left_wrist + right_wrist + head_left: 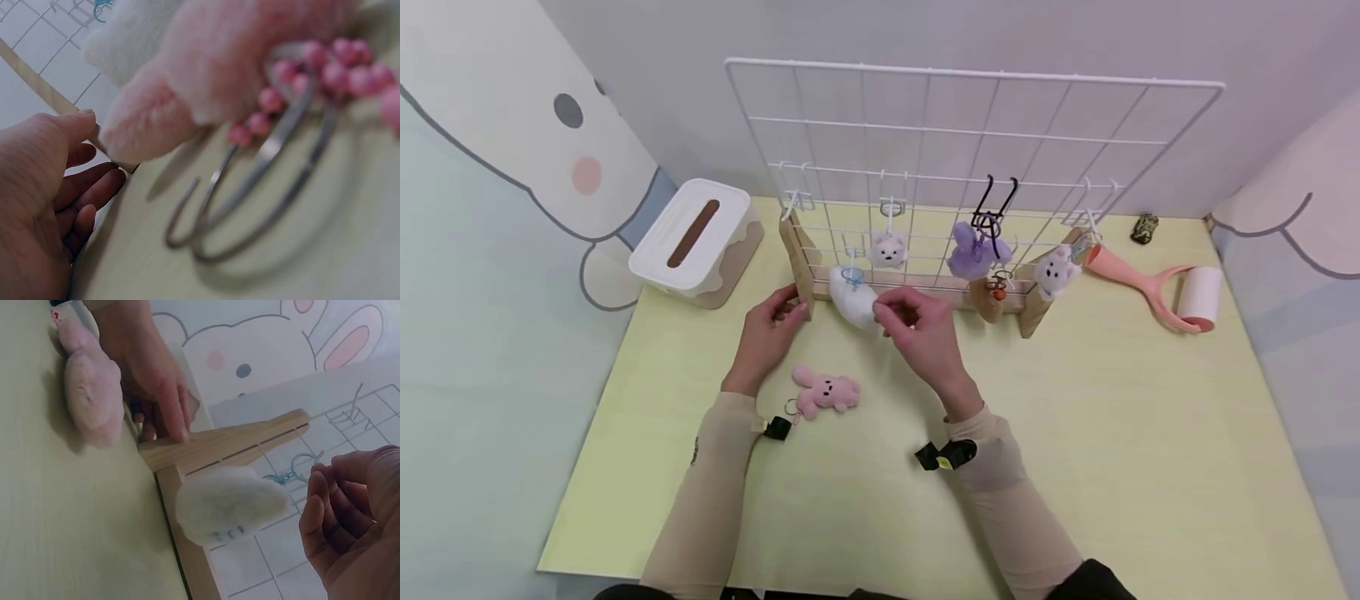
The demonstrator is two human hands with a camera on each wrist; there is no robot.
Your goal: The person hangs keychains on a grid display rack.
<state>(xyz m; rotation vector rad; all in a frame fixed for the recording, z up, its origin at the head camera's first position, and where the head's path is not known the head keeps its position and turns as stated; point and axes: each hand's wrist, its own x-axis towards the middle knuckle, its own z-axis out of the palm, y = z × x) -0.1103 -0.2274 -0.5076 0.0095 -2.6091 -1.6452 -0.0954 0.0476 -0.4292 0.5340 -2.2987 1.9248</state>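
A white plush keychain (852,302) hangs by a teal ring (302,467) at the front left of the white wire rack (925,129). Beside that plush is my right hand (921,333), its fingers loosely bent and thumb near the index finger; nothing shows between them. With relaxed, bent fingers my left hand (767,333) touches the wooden side support (799,262) at the rack's left end; some fingertips are partly hidden. In front of the hands lies a pink bunny plush keychain (826,392), with pink beads (334,75) and a metal ring (269,153) close to the left wrist.
On the rack hang a small white plush (889,249), a purple plush (973,252), a brown plush (987,300) and another white one (1056,271). A tissue box (658,242) stands left. At right lie a pink-handled lint roller (1138,279) and a dark patterned item (1145,228).
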